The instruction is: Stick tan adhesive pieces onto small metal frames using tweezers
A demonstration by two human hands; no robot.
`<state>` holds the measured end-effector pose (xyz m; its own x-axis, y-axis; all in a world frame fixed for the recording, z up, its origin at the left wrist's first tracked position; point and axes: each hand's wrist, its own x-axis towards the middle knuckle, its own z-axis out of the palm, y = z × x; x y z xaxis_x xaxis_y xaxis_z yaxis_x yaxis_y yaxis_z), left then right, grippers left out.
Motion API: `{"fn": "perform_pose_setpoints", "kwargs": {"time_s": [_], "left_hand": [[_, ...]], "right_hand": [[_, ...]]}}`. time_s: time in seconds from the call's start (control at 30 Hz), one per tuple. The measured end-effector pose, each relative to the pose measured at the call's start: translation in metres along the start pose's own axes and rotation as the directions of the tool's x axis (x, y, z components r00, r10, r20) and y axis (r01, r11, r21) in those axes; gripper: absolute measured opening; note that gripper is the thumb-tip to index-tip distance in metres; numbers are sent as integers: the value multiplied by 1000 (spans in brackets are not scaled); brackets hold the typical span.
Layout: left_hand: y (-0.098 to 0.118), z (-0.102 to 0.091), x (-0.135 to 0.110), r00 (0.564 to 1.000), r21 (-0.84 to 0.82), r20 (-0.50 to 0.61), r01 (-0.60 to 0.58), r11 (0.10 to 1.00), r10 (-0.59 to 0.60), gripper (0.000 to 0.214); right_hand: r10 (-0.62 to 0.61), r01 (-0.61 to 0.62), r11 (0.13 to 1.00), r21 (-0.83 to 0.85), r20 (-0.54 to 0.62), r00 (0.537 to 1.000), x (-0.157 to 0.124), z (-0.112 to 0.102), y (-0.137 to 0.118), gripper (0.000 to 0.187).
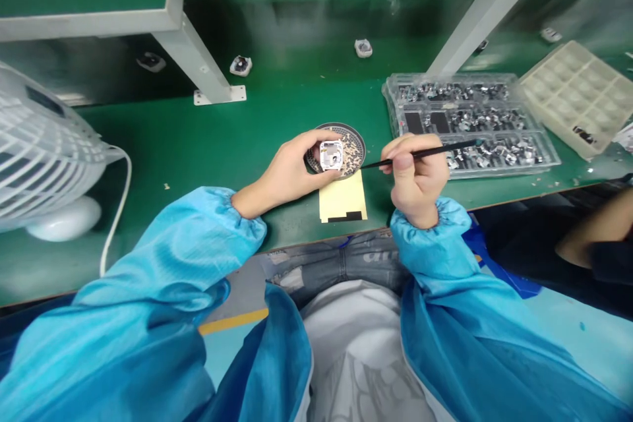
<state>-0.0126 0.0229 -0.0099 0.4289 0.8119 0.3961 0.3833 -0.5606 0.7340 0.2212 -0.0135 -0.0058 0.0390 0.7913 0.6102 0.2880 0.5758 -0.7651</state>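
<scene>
My left hand (299,161) is closed around a small white square housing (331,155) with metal parts showing on its upper face, held between thumb and fingers. Below it is a round dark dish (364,145) with many tiny pale and dark pieces (352,151) in it. My right hand (418,175) grips slim black tweezers (435,150), their thin tip pointing left, near the dish's right edge. Whether the tip holds anything is too small to tell. A yellow paper (342,198) with a black strip lies in front of the dish.
A clear compartment box (475,175) of small metal parts stands right, beside a cream divided tray (576,95). Small white housings (241,66) lie towards the back. A white fan (44,145) with a cord is left. Metal posts (205,66) rise from the green bench. Someone's arm (601,227) shows far right.
</scene>
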Motion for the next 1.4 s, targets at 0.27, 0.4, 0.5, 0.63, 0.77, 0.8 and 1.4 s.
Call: {"fn": "perform_pose_setpoints", "kwargs": {"time_s": [0.27, 0.4, 0.5, 0.63, 0.77, 0.8, 1.4], "left_hand": [[6, 7, -2, 988, -102, -88, 119, 988, -128, 24], [12, 8, -5, 993, -4, -93, 78, 997, -78, 20], [17, 7, -7, 996, 50, -86, 37, 998, -33, 23], [17, 9, -9, 997, 78, -81, 18, 997, -12, 22], [16, 10, -8, 996, 96, -93, 21, 995, -12, 21], [15, 10, -8, 996, 96, -92, 19, 995, -10, 22], [16, 10, -8, 996, 81, -88, 17, 997, -9, 21]], "right_hand": [[-157, 164, 985, 48, -119, 980, -10, 1, 6, 22], [-203, 206, 977, 59, -59, 977, -11, 3, 8, 16], [-239, 240, 970, 40, -25, 971, -9, 5, 8, 7], [-263, 263, 965, 14, -19, 965, -9, 6, 7, 3], [-257, 257, 966, 2, 7, 966, -9, 5, 7, 3], [-252, 252, 968, -5, 15, 968, -9, 5, 6, 3], [-195, 200, 975, -96, 59, 979, -10, 3, 6, 13]]}}
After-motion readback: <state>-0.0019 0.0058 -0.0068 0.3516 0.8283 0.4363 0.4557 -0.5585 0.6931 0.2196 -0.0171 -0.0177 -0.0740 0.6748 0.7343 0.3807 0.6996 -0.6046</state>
